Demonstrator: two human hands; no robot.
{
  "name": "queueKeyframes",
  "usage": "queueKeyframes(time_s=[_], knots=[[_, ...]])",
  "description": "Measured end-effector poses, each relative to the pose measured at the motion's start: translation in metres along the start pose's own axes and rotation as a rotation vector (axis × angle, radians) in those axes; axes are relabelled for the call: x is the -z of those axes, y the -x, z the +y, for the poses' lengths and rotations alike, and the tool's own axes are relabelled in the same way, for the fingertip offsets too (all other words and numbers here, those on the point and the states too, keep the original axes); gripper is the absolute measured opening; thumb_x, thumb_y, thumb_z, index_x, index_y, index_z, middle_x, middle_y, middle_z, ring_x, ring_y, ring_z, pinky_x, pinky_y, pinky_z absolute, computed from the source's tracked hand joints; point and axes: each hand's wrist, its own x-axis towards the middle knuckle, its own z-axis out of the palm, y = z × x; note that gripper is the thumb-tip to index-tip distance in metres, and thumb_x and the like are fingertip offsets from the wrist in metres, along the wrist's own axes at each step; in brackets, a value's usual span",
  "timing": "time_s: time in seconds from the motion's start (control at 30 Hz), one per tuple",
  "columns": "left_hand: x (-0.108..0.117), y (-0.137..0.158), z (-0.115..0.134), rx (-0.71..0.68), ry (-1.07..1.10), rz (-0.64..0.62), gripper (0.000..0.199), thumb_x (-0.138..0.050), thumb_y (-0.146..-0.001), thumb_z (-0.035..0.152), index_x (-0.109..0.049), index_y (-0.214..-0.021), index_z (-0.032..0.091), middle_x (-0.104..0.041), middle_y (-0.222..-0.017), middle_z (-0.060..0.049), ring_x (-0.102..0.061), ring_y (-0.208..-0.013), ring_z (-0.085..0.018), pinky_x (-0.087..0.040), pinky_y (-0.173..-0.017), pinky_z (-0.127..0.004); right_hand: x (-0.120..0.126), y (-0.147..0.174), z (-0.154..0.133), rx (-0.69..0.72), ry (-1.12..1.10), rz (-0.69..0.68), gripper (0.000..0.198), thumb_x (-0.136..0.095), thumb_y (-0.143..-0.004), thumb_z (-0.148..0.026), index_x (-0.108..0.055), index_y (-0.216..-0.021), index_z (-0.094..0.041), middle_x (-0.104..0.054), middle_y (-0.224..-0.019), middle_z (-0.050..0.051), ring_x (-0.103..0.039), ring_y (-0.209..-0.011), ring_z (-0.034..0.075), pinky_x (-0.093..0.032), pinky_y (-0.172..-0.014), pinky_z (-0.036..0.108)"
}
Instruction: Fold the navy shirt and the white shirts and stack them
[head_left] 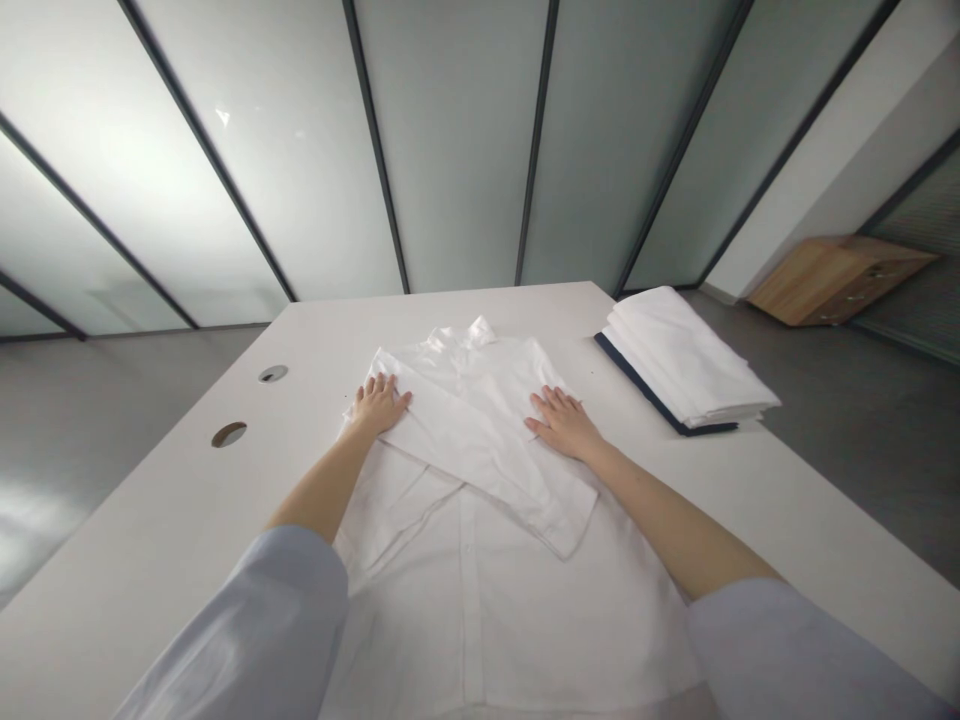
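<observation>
A white button-up shirt [427, 580] lies front up on the table, its collar pointing away from me. One sleeve [495, 460] is laid diagonally across the chest, its cuff toward the right side. My left hand [380, 403] rests flat with fingers spread on the shirt's left shoulder area, at the top of that sleeve. On the right side of the shirt, below the shoulder, my right hand [564, 422] lies palm down, fingers apart. Neither hand grips the cloth. Whether the other sleeve lies beneath the crossed one is hard to make out.
A stack of folded white cloth [686, 355] lies at the table's right edge, with a dark navy piece [645, 390] beneath it. Two round cable holes [229, 434] pierce the white table [165, 530] at left. Frosted glass panels stand behind; a wooden cabinet [832, 280] is far right.
</observation>
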Motion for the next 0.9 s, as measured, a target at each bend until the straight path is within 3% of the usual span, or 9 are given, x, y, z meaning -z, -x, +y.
queueKeyframes(time_s=[0.1, 0.17, 0.4, 0.9], knots=[[0.001, 0.012, 0.006, -0.041, -0.002, 0.107, 0.063, -0.033, -0.094, 0.052, -0.039, -0.146, 0.016, -0.036, -0.154, -0.014, -0.033, -0.141, -0.029, -0.026, -0.114, -0.044, 0.001, -0.002, -0.001, 0.003, -0.004, -0.023, 0.069, -0.025, -0.095, -0.061, -0.032, -0.151, -0.021, -0.023, -0.159, 0.012, -0.020, -0.146, 0.030, -0.019, -0.116, 0.048], [0.001, 0.022, 0.011, -0.074, 0.011, 0.103, 0.057, -0.032, -0.095, 0.049, -0.043, -0.143, 0.019, -0.040, -0.152, -0.012, -0.035, -0.139, -0.027, -0.028, -0.113, -0.043, 0.003, -0.002, -0.001, 0.003, -0.003, -0.034, 0.068, -0.025, -0.095, -0.061, -0.032, -0.151, -0.023, -0.024, -0.159, 0.011, -0.021, -0.146, 0.031, -0.020, -0.116, 0.047], [0.001, 0.047, 0.018, -0.036, 0.045, -0.022, 0.063, -0.028, -0.096, 0.051, -0.036, -0.147, 0.015, -0.027, -0.157, -0.015, -0.024, -0.145, -0.030, -0.024, -0.114, -0.047, 0.009, 0.001, -0.004, 0.019, 0.024, -0.055, 0.068, -0.027, -0.095, -0.060, -0.034, -0.150, -0.022, -0.026, -0.158, 0.012, -0.023, -0.145, 0.031, -0.022, -0.115, 0.046], [0.000, 0.050, 0.017, -0.028, 0.028, -0.029, 0.068, -0.024, -0.095, 0.055, -0.030, -0.150, 0.015, -0.023, -0.159, -0.015, -0.019, -0.147, -0.030, -0.022, -0.115, -0.048, 0.008, 0.000, -0.003, 0.014, 0.010, -0.046, 0.066, -0.028, -0.094, -0.060, -0.035, -0.149, -0.025, -0.027, -0.158, 0.010, -0.025, -0.144, 0.030, -0.023, -0.115, 0.047]])
